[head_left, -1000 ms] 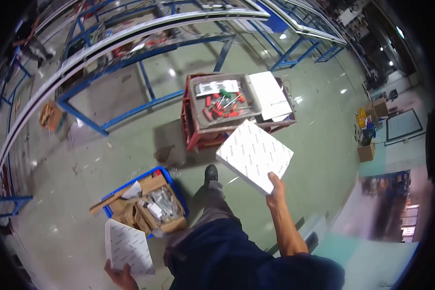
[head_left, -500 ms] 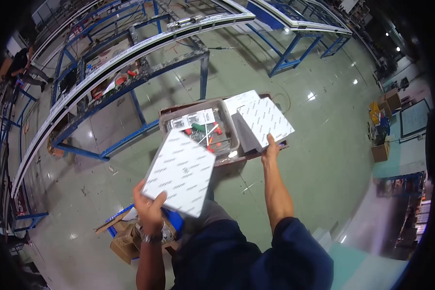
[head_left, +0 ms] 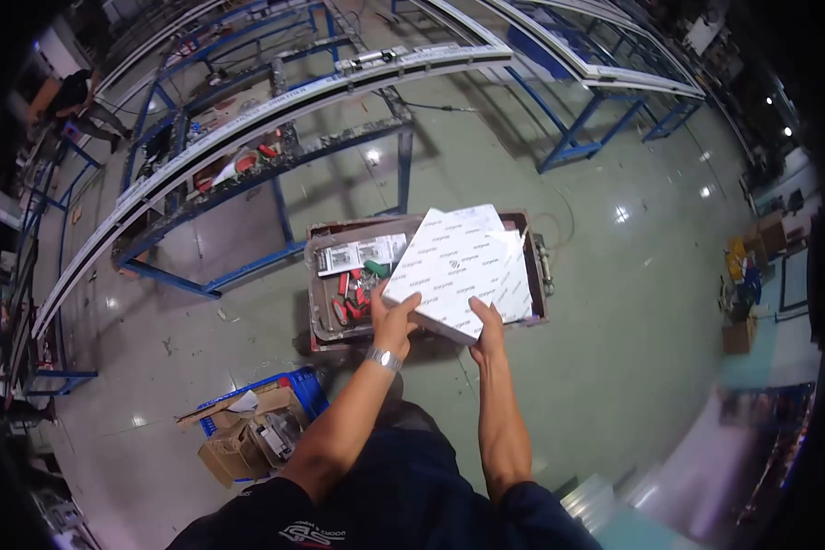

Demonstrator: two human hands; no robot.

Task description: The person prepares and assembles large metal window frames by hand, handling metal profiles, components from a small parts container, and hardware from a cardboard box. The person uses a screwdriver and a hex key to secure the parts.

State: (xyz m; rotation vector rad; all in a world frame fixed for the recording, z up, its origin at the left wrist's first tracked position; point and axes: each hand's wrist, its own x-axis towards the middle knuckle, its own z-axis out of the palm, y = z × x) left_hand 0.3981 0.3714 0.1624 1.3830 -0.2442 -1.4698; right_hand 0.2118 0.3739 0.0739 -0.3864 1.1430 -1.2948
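Both my hands hold white printed flat boxes over a red crate. My left hand (head_left: 392,316) grips the near left edge of the top white box (head_left: 449,270). My right hand (head_left: 488,323) grips the near right edge, where a second white box (head_left: 515,275) shows beneath the top one. The boxes hover above the right half of the red crate (head_left: 539,275). In the crate's left half sits a grey tray (head_left: 325,302) with red and green handled tools (head_left: 350,289) and a paper sheet (head_left: 362,252).
A blue crate (head_left: 307,385) with cardboard boxes (head_left: 247,440) of hardware stands on the floor at lower left. Long curved white frames on blue stands (head_left: 275,119) run behind. Another person (head_left: 69,96) stands far left. Cardboard boxes (head_left: 742,330) sit at the right.
My left hand swung its white box up from lower left and over to the right, onto the box in my right hand. Both boxes now sit together above the crate.
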